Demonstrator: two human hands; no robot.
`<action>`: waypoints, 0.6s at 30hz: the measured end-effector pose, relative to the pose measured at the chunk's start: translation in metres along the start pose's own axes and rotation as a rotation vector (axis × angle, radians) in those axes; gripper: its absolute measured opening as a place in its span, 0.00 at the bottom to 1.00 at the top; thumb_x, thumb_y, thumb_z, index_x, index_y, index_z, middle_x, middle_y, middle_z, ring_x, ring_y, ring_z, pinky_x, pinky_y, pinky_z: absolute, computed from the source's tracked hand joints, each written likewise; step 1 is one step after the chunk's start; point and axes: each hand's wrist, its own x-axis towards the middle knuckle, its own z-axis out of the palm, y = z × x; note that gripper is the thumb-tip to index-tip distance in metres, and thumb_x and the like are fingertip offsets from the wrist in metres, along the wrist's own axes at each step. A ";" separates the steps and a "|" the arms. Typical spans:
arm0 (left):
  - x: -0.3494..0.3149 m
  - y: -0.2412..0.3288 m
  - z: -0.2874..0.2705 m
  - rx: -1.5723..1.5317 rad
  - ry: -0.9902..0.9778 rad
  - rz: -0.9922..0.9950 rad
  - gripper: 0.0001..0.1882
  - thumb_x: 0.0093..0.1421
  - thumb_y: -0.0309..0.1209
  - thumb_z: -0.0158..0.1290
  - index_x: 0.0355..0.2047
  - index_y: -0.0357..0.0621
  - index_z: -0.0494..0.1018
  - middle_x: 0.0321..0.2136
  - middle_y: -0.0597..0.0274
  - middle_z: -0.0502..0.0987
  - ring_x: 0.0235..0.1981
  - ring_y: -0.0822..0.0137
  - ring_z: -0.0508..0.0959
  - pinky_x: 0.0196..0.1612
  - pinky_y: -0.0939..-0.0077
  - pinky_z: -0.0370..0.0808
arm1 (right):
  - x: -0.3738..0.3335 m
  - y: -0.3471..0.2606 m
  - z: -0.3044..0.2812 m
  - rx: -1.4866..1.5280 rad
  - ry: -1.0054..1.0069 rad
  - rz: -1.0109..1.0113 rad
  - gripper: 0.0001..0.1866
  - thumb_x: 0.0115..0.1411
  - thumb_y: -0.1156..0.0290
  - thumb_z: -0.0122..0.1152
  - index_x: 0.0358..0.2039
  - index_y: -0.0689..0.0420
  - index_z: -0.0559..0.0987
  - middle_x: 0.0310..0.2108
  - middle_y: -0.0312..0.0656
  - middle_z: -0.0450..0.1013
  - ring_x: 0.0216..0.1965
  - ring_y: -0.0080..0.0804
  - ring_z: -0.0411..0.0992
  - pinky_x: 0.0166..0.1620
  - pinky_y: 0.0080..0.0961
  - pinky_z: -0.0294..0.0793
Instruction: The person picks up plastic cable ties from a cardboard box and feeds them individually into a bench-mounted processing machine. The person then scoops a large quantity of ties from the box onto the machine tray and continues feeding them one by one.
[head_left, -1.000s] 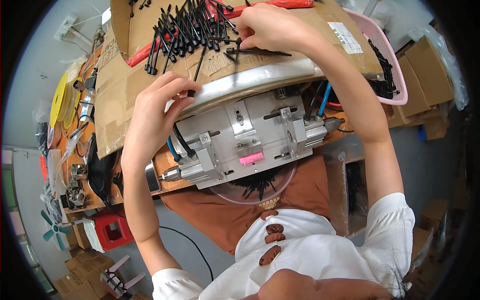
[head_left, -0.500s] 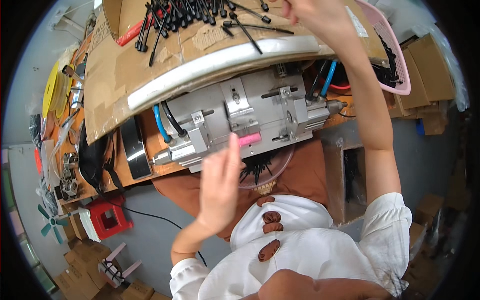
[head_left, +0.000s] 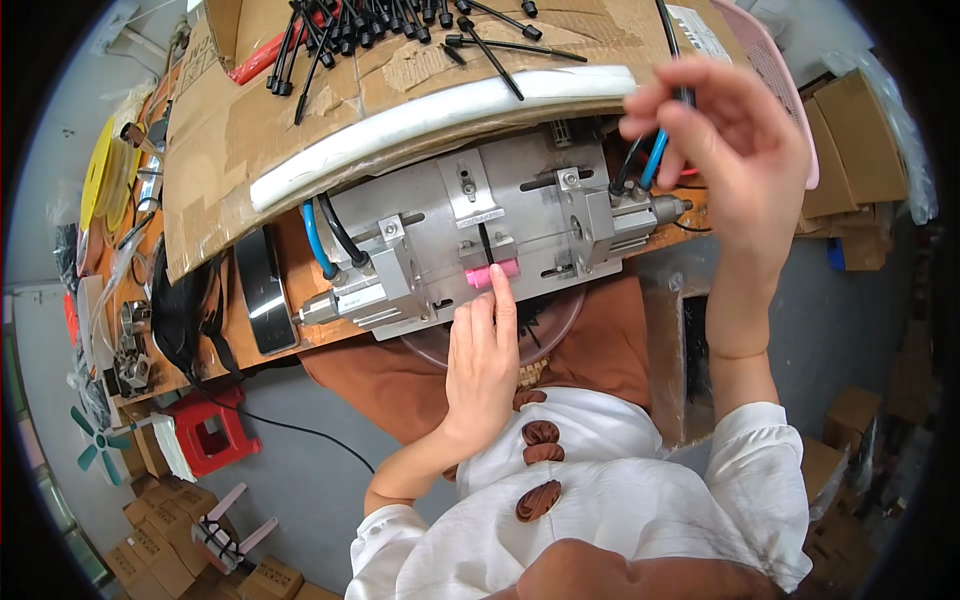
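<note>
Nearest, the left hand [head_left: 483, 365] points its index fingertip at the near end of a black rod [head_left: 486, 241], beside a pink block [head_left: 478, 276]; whether it pinches cannot be told. The rod's length runs away from the body, roughly in line with that finger, over a metal plate [head_left: 537, 222]. Farther right, the blurred right hand [head_left: 738, 145] holds a second rod [head_left: 669, 30] between narrowed fingers. Beyond, more rods [head_left: 400, 22] lie on cardboard [head_left: 215, 185].

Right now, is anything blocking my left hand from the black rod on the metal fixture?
Nothing visible stands between them: your left hand's index fingertip is at the lower end of the black rod, over the pink block.
</note>
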 end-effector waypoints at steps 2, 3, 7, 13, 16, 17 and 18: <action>-0.001 -0.002 0.000 -0.008 -0.002 -0.001 0.38 0.45 0.15 0.50 0.61 0.27 0.56 0.36 0.54 0.67 0.37 0.59 0.69 0.42 0.71 0.70 | -0.026 0.005 0.005 -0.063 0.015 -0.001 0.14 0.53 0.85 0.62 0.42 0.65 0.77 0.33 0.41 0.77 0.30 0.21 0.75 0.26 0.13 0.72; -0.001 -0.002 -0.001 -0.016 -0.006 0.005 0.38 0.46 0.15 0.50 0.61 0.28 0.56 0.36 0.54 0.67 0.37 0.59 0.69 0.42 0.71 0.70 | -0.040 0.010 0.006 -0.257 -0.023 -0.107 0.18 0.51 0.86 0.63 0.45 0.64 0.76 0.34 0.41 0.77 0.29 0.19 0.74 0.28 0.15 0.73; 0.039 -0.011 -0.046 -0.173 0.044 0.127 0.37 0.47 0.18 0.52 0.60 0.33 0.60 0.34 0.54 0.68 0.36 0.59 0.68 0.40 0.68 0.70 | -0.098 0.037 0.029 -0.537 -0.149 -0.378 0.34 0.43 0.83 0.68 0.54 0.69 0.70 0.30 0.45 0.76 0.20 0.28 0.72 0.23 0.24 0.72; 0.191 -0.077 -0.077 0.114 0.485 0.276 0.14 0.55 0.24 0.55 0.43 0.41 0.72 0.34 0.52 0.72 0.39 0.50 0.72 0.43 0.60 0.67 | -0.138 0.068 0.063 -0.572 -0.350 -0.191 0.34 0.48 0.78 0.65 0.58 0.65 0.67 0.19 0.37 0.70 0.17 0.27 0.68 0.21 0.26 0.68; 0.223 -0.086 -0.084 0.081 0.288 0.270 0.10 0.51 0.24 0.57 0.35 0.39 0.73 0.32 0.52 0.73 0.38 0.51 0.72 0.44 0.63 0.68 | -0.135 0.075 0.070 -0.583 -0.357 -0.180 0.35 0.48 0.78 0.64 0.59 0.64 0.65 0.19 0.37 0.71 0.18 0.27 0.70 0.22 0.25 0.68; 0.227 -0.080 -0.090 0.075 0.191 0.185 0.08 0.48 0.21 0.57 0.30 0.37 0.74 0.31 0.49 0.72 0.40 0.49 0.71 0.46 0.63 0.69 | -0.134 0.075 0.072 -0.595 -0.361 -0.177 0.36 0.48 0.78 0.64 0.59 0.64 0.65 0.20 0.37 0.71 0.19 0.27 0.71 0.22 0.25 0.68; 0.216 -0.059 -0.101 0.093 0.185 0.200 0.09 0.45 0.23 0.60 0.30 0.39 0.76 0.31 0.50 0.72 0.39 0.49 0.70 0.45 0.64 0.69 | -0.134 0.076 0.071 -0.601 -0.355 -0.173 0.36 0.48 0.78 0.64 0.59 0.64 0.65 0.20 0.37 0.71 0.19 0.27 0.71 0.22 0.25 0.68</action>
